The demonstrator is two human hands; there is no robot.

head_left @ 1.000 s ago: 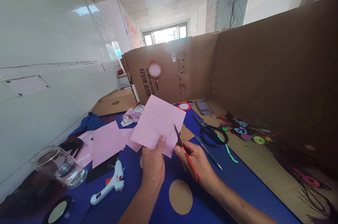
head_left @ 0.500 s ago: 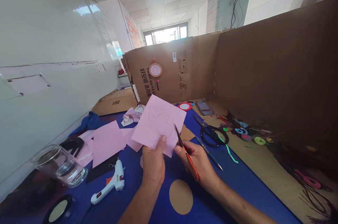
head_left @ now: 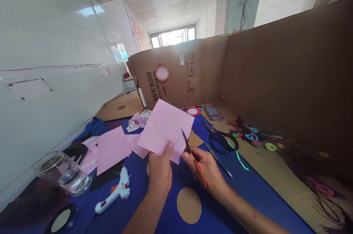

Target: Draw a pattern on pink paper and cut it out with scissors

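Note:
My left hand (head_left: 161, 171) grips a pink sheet of paper (head_left: 165, 123) by its lower edge, thumb on top. A wavy, flower-like outline is drawn on the sheet. My right hand (head_left: 204, 167) is closed around small scissors (head_left: 197, 166) with orange-red handles and dark pointed blades, seen nearly edge-on. The blades overlap the sheet's right side in view; whether they touch it I cannot tell. On the blue table below lies a round cardboard disc (head_left: 189, 205). A teal pen (head_left: 219, 161) rests right of my right hand, near large black-handled scissors (head_left: 220, 138).
A white glue gun (head_left: 117, 191), a glass of water (head_left: 64, 173) and a roll of tape (head_left: 61, 220) stand or lie left. More pink paper (head_left: 113, 149) is behind them. Cardboard walls (head_left: 209, 68) enclose the back and right, with colourful craft bits (head_left: 252, 136) along the right.

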